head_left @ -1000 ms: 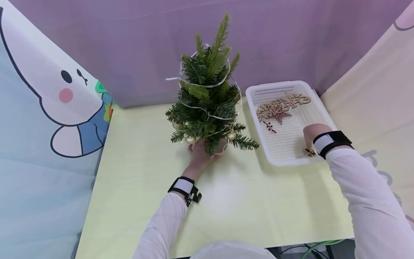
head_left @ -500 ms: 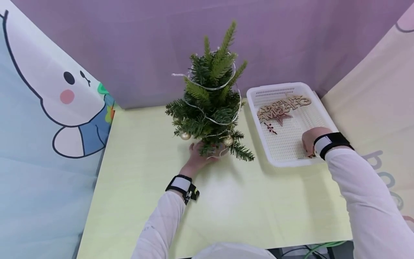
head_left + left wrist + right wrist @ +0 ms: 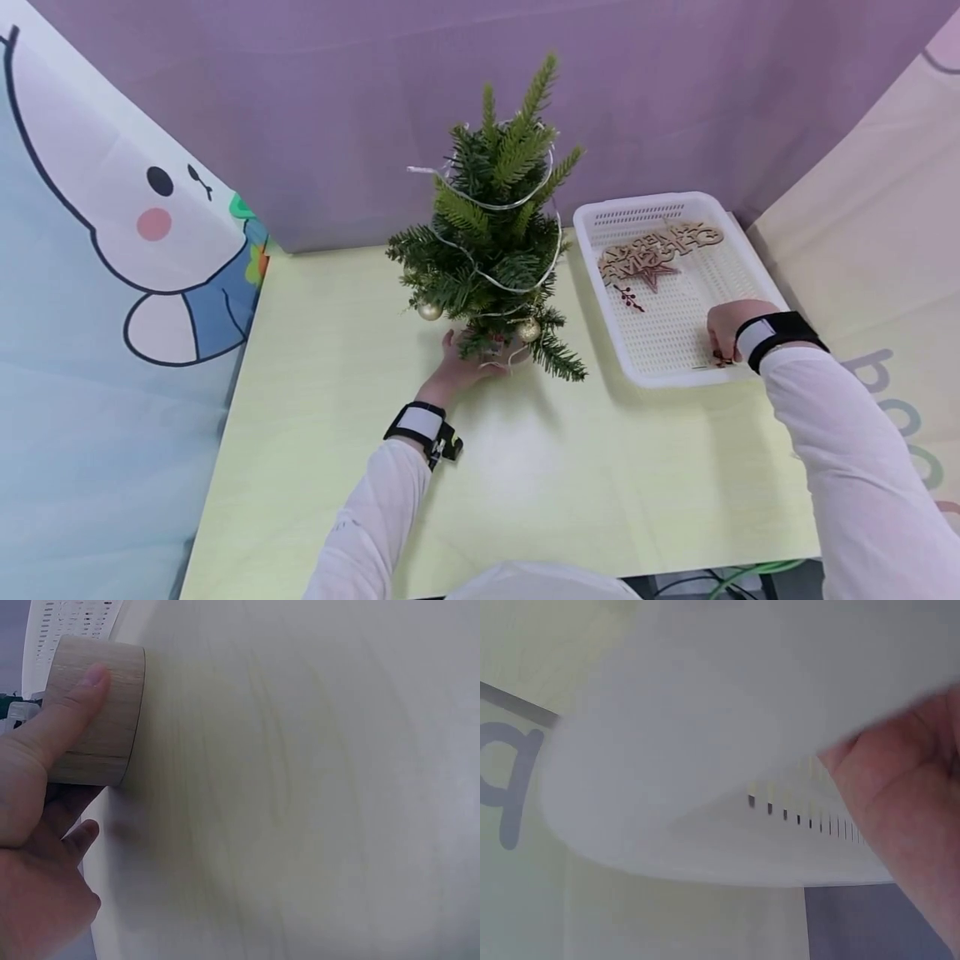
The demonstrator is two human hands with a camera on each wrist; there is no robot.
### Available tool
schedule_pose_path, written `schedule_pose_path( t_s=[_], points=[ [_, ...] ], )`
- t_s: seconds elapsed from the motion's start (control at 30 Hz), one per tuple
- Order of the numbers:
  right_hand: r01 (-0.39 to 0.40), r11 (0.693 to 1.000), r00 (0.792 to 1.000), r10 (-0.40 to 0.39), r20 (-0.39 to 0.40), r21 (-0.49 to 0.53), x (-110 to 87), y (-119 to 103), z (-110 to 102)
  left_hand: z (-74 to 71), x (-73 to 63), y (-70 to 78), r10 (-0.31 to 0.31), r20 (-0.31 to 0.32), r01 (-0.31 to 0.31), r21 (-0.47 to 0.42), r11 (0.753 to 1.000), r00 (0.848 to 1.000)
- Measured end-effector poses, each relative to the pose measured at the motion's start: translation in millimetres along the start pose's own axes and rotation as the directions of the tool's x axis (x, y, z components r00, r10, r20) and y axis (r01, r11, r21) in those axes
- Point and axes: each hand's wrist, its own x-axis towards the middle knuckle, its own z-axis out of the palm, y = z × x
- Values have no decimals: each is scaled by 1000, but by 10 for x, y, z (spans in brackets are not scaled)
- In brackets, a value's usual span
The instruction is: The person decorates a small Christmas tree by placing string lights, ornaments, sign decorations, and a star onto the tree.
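Tree [image 3: 495,250]: over the table [image 3: 315,375], its tip farther right in our head view than a second ago.
Left grip [image 3: 457,364]: clamped on the wooden base [image 3: 105,735]; we judge the tree steadied.
Right grip [image 3: 731,325]: inside the white basket [image 3: 675,380], now partly covering the small ornament [image 3: 722,361]; whether it pinches, we cannot tell.

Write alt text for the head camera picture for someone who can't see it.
A person's left hand holds a small decorated tree low down on a table; the right hand reaches into a white basket containing wooden lettering, a star and a berry sprig.
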Motion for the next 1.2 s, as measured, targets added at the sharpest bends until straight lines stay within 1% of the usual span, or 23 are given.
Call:
schedule_pose_path(
  t_s=[0.07,0.13,0.2,0.27,0.3,0.33,0.37,0.4,0.43,0.47,0.5,0.57,0.63,0.67,0.73,0.8,0.87,0.9,0.97,1.0,1.03,1.13,1.2],
  points=[
    [17,1000,1000,-17,24,13,15,11,4,0,14,-2,51,-7,-50,73,996,999],
    [35,999,999,-35,9,-4,18,6,11,-4,23,1,75,-2,-74,121,990,997],
    [41,999,998,-42,-37,-33,-4,-23,19,-12,18,7,49,21,-51,91,995,999],
    [37,998,996,-42,-73,-57,-26,-48,21,-24,5,14,0,49,-1,28,1000,999],
    [39,998,996,-43,-78,-53,-33,-55,22,-33,2,17,-1,59,0,27,1000,998],
    [39,999,996,-42,-73,-38,-35,-57,21,-45,-1,21,2,68,-4,36,999,998],
    [39,999,997,-40,-60,-18,-33,-53,19,-59,-11,26,-19,72,19,3,1000,997],
    [40,999,998,-40,-37,6,-26,-45,11,-75,-16,33,-20,71,20,1,1000,997],
    [45,999,999,-45,-17,31,-8,-28,7,-100,-36,53,-43,56,44,-6,999,997],
    [42,997,999,-42,4,60,3,-20,-5,-126,-45,65,-44,38,44,23,999,998],
    [43,995,999,-45,16,86,11,-17,-21,-157,-63,84,-67,22,66,42,997,998],
    [53,988,997,-59,39,143,21,-39,-71,-228,-122,140,-143,1,143,72,987,990],
    [84,982,995,-92,44,168,24,-111,-151,-322,-218,237,-184,7,178,216,960,983],
    [105,981,993,-113,38,165,25,-164,-201,-367,-272,290,-174,18,159,312,937,985],
    [164,976,986,-167,14,142,22,-312,-318,-461,-415,430,-170,48,128,469,874,984],
    [219,973,976,-216,-39,75,3,-483,-455,-551,-575,598,-153,71,86,570,817,986],
    [266,964,958,-263,-116,8,-49,-669,-599,-620,-712,746,-125,88,43,625,779,988],
    [282,959,946,-282,-162,-23,-89,-761,-668,-654,-773,822,-113,103,22,640,768,988],
    [312,946,909,-323,-262,-82,-202,-941,-798,-721,-880,972,-73,130,-27,636,771,989],
    [325,940,885,-340,-320,-101,-273,-1033,-857,-750,-923,1034,-38,139,-59,628,776,989],
    [346,931,849,-365,-383,-120,-349,-1124,-909,-778,-961,1098,-6,141,-82,610,788,990],
    [433,885,702,-449,-553,-168,-598,-1402,-1041,-860,-1066,1293,119,99,-153,516,843,988],
    [493,846,584,-493,-645,-201,-773,-1592,-1097,-906,-1138,1420,191,52,-194,433,880,980]
  ],
)
